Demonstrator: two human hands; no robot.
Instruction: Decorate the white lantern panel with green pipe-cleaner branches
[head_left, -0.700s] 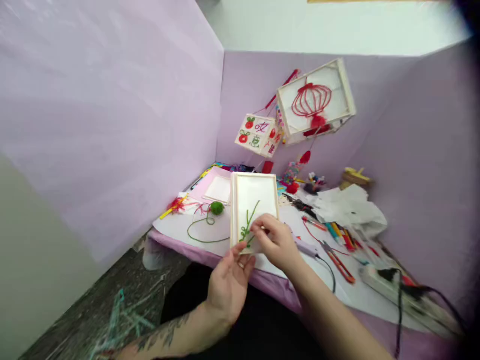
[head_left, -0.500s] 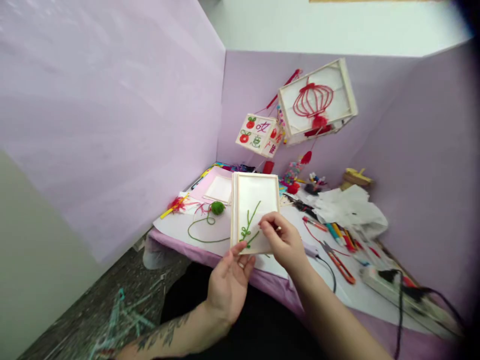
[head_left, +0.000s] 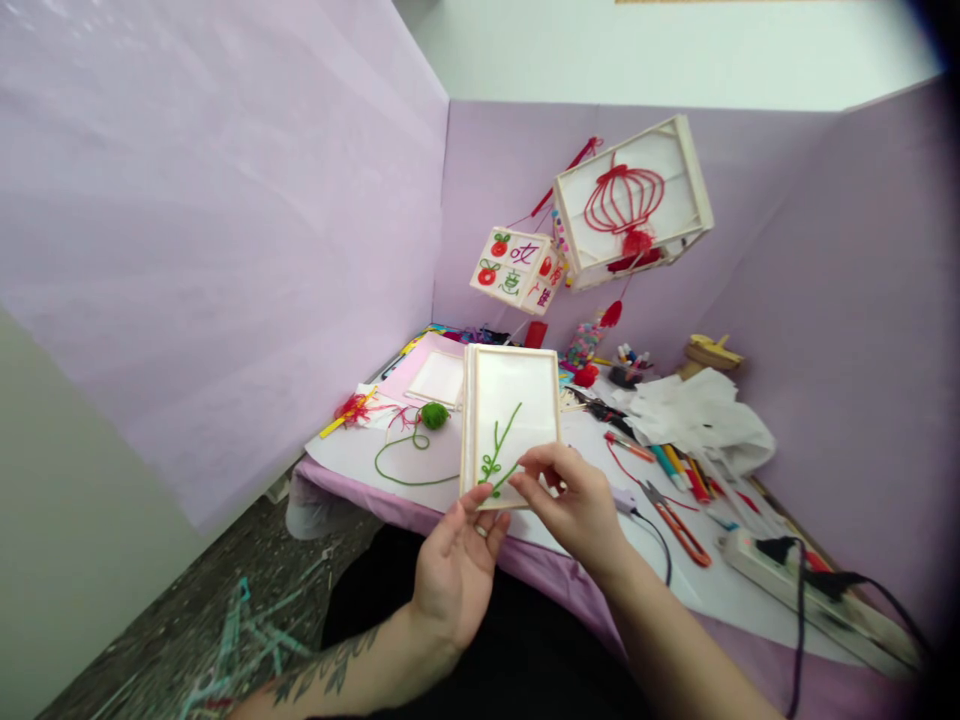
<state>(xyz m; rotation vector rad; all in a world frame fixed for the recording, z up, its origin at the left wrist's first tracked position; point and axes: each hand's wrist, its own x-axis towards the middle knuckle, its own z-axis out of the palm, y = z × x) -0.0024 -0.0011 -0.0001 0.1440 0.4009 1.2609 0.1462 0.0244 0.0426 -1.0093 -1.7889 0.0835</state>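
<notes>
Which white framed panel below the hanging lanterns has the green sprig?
The rectangular framed white panel in the left hand: green yarn forms a sprig on its lower part, while the cream-edged panel on the pink sheet looks plain.

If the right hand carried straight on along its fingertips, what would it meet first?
The right hand would probably meet the short green yarn stem on the framed panel first; its fingertips look right beside it, though whether they already touch is unclear.
</notes>
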